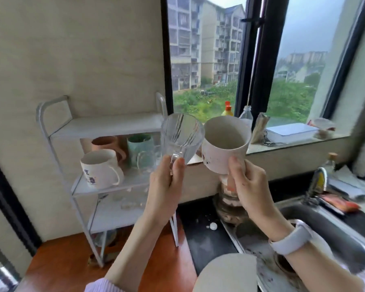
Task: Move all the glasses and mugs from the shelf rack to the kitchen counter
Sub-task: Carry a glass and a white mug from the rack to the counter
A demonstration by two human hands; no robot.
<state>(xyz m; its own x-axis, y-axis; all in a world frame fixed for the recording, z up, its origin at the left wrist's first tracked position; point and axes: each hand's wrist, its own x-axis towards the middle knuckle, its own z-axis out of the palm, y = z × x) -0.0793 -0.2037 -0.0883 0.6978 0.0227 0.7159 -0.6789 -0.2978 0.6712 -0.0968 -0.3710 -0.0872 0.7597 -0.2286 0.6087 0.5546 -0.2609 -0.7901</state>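
Head cam has us mid-carry, left hand (pixel 167 178) gripping a clear ribbed glass mug (pixel 181 138) and right hand (pixel 247 182) a white ceramic mug (pixel 223 144), neither down on the black kitchen counter (pixel 200 234) yet, while the white metal shelf rack (pixel 105 127) looks to hold at least a white printed mug (pixel 100 167), a terracotta mug (pixel 105 143) and a mint-green mug (pixel 140 150).

Only one view was given, from a wide-angle camera worn on the person's head. It looked forward and slightly down, close over both raised forearms, toward the corner where the shelf rack (pixel 97 157) stood against the wall. The window (pixel 261 60) filled the upper right, the sink (pixel 316 216) the lower right, and straight lines bowed near the edges.
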